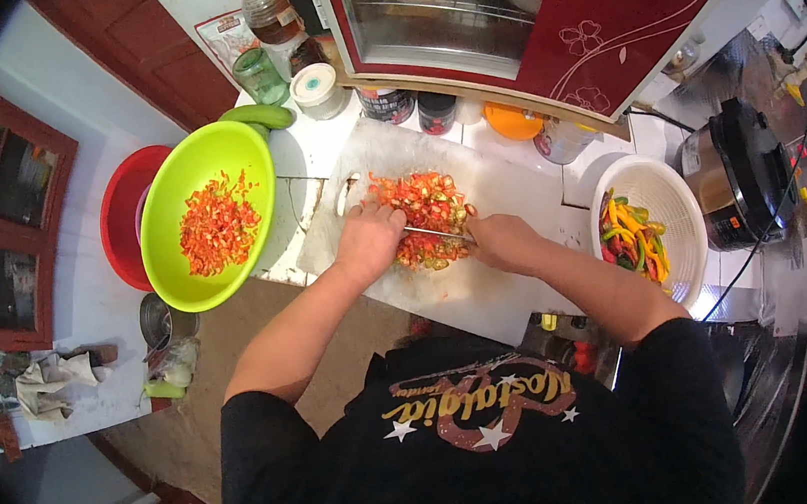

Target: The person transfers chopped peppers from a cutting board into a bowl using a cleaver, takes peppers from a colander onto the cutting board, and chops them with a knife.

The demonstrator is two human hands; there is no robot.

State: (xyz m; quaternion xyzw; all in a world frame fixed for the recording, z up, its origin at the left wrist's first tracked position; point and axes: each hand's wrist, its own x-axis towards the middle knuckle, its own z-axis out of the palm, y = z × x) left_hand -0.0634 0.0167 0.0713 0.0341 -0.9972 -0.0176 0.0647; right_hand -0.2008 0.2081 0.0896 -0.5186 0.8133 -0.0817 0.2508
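Chopped red peppers (pixel 415 194) lie heaped on a pale cutting board (pixel 510 193). My right hand (pixel 502 241) grips the handle of a kitchen knife (pixel 439 232), whose blade crosses the heap and points left. Against the blade's left end rests my left hand (pixel 371 235), fingers curled down over the pepper pieces; whether it presses the blade or the pieces is hidden. To the left, a lime-green basin (pixel 261 186) holds more chopped red pepper. At the right stands a white colander (pixel 683 218) with yellow, green and red peppers in it.
A red basin (pixel 123 211) sits behind the lime-green one, near a green gourd-like vegetable (pixel 266 115). Jars, including a green glass jar (pixel 260 77), line the back under a red-framed cabinet (pixel 619 36). A black-lidded electric cooker (pixel 734 173) and its cord stand right of the colander.
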